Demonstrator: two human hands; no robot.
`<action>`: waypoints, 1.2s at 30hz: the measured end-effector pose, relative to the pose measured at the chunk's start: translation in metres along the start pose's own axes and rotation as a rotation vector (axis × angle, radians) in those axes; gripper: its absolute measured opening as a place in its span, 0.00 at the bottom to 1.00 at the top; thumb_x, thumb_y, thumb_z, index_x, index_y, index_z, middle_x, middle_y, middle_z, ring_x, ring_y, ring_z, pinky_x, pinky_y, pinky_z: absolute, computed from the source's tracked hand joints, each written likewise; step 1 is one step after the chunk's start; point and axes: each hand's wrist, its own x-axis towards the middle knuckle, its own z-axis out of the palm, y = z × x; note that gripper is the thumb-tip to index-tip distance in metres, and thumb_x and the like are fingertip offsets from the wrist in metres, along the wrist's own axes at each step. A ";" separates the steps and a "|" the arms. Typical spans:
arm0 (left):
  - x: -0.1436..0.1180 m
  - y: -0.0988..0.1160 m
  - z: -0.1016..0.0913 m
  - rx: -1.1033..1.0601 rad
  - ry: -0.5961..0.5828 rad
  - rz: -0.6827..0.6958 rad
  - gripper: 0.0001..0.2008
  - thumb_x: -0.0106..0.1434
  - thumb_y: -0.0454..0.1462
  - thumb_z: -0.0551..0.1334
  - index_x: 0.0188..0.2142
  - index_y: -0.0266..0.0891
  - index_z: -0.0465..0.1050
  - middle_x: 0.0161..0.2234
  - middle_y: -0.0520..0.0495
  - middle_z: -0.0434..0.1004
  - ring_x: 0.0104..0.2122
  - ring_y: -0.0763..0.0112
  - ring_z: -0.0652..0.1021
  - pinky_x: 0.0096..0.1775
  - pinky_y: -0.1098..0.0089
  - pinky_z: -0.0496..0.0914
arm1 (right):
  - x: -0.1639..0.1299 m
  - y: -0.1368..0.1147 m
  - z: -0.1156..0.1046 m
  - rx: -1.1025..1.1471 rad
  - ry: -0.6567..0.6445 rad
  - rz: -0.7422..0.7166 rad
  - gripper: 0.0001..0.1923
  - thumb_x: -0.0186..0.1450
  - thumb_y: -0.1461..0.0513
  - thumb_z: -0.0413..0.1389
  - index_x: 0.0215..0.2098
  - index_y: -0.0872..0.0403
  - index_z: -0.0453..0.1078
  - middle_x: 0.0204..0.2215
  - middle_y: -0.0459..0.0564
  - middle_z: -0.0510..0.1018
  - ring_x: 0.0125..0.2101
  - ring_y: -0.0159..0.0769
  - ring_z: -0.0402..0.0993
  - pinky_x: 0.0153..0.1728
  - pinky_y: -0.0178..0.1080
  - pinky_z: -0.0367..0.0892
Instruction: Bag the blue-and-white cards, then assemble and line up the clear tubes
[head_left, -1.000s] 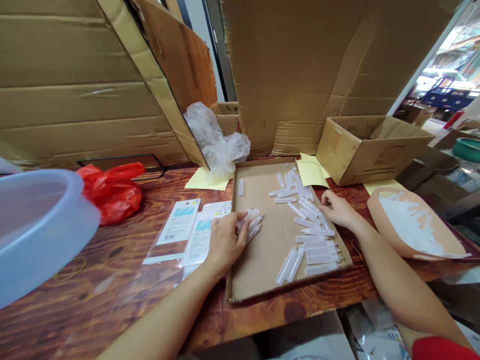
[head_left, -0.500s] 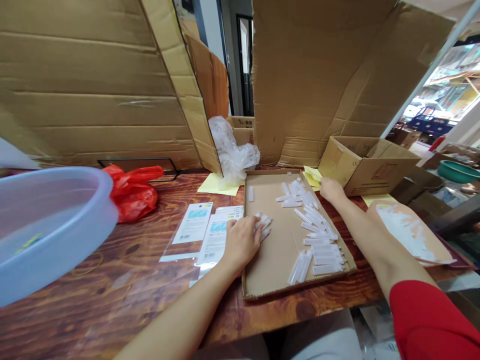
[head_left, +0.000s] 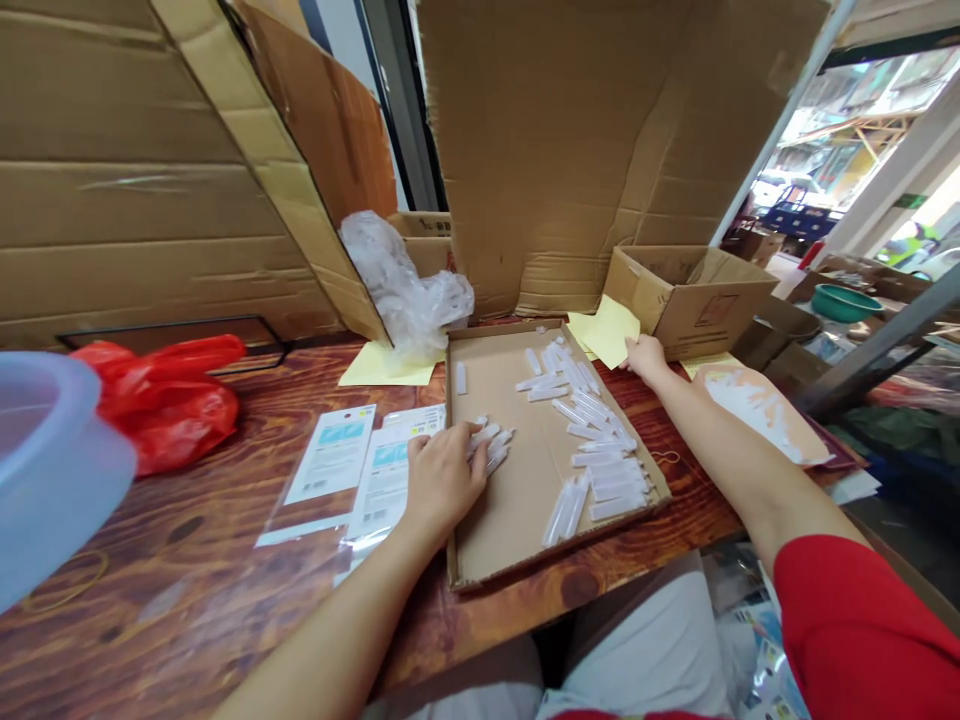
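Note:
My left hand (head_left: 442,475) rests over the left edge of a shallow cardboard tray (head_left: 510,520), its fingers closed around a small bunch of translucent plastic tubes (head_left: 496,452). Many more such tubes (head_left: 592,410) lie loose along the tray's right side, and a single tube (head_left: 461,378) lies near its upper left corner. Beyond the tray's far right corner, my right hand (head_left: 646,356) pinches the edge of a yellow paper sheet (head_left: 616,328). That sheet is tilted up, with more yellow paper beneath it.
Printed clear packets (head_left: 330,455) lie left of the tray. Further left are a red plastic bag (head_left: 169,400) and a blue basin (head_left: 97,440). An open cardboard box (head_left: 697,300) stands behind my right hand. White pieces on a tan sheet (head_left: 761,415) lie at right.
The view has swung to the right, so the table's things appear further left. My right hand has lifted and spread the yellow sheet. My left hand keeps its hold on the tubes.

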 end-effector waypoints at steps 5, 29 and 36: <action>0.000 -0.001 0.002 -0.031 0.011 0.001 0.14 0.69 0.41 0.54 0.46 0.38 0.74 0.40 0.39 0.84 0.43 0.51 0.82 0.50 0.53 0.62 | -0.006 0.006 0.001 -0.102 -0.251 0.033 0.18 0.72 0.52 0.56 0.49 0.59 0.72 0.42 0.53 0.79 0.39 0.34 0.78 0.42 0.41 0.76; -0.007 -0.015 0.009 -0.079 0.182 0.191 0.05 0.69 0.36 0.57 0.41 0.42 0.71 0.35 0.51 0.82 0.33 0.63 0.81 0.45 0.58 0.60 | 0.119 -0.070 0.053 -0.314 -0.161 -0.464 0.25 0.71 0.53 0.56 0.64 0.52 0.64 0.65 0.57 0.65 0.62 0.50 0.64 0.62 0.60 0.62; -0.006 -0.015 0.011 -0.089 0.128 0.158 0.06 0.70 0.38 0.56 0.41 0.42 0.71 0.35 0.50 0.82 0.34 0.63 0.80 0.47 0.57 0.59 | 0.128 -0.054 0.068 -0.274 -0.306 -0.534 0.28 0.72 0.52 0.55 0.67 0.50 0.60 0.70 0.56 0.56 0.68 0.53 0.54 0.66 0.64 0.52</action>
